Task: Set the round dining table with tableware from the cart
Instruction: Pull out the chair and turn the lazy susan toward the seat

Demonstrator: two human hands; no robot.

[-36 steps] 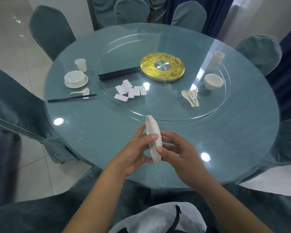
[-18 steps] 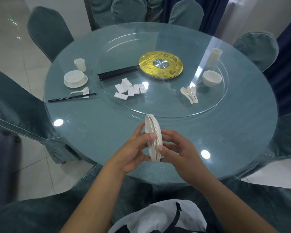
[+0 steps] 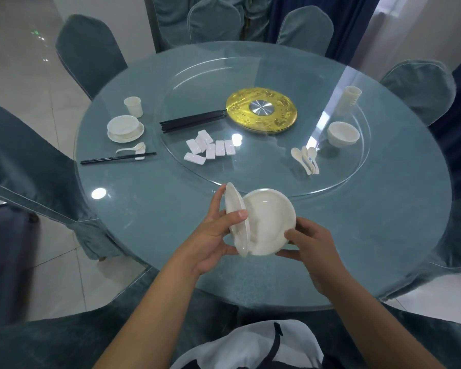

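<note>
While the left hand (image 3: pixel 213 235) grips a small stack of white plates (image 3: pixel 236 222) held on edge, thumb across the front rim, the right hand (image 3: pixel 310 245) pinches a single plate (image 3: pixel 270 222) by its lower right rim, tilted open-face toward the camera and touching the stack along its left edge. Both are held above the near part of the round glass counter (image 3: pixel 149 225). Farther out on the turntable (image 3: pixel 343 179) lie chopstick rests (image 3: pixel 210 149), spoons (image 3: pixel 305 159), black chopsticks (image 3: pixel 192 121), a bowl (image 3: pixel 342 134) and stacked cups (image 3: pixel 350 99). At far left sits one finished setting (image 3: pixel 125 129).
</note>
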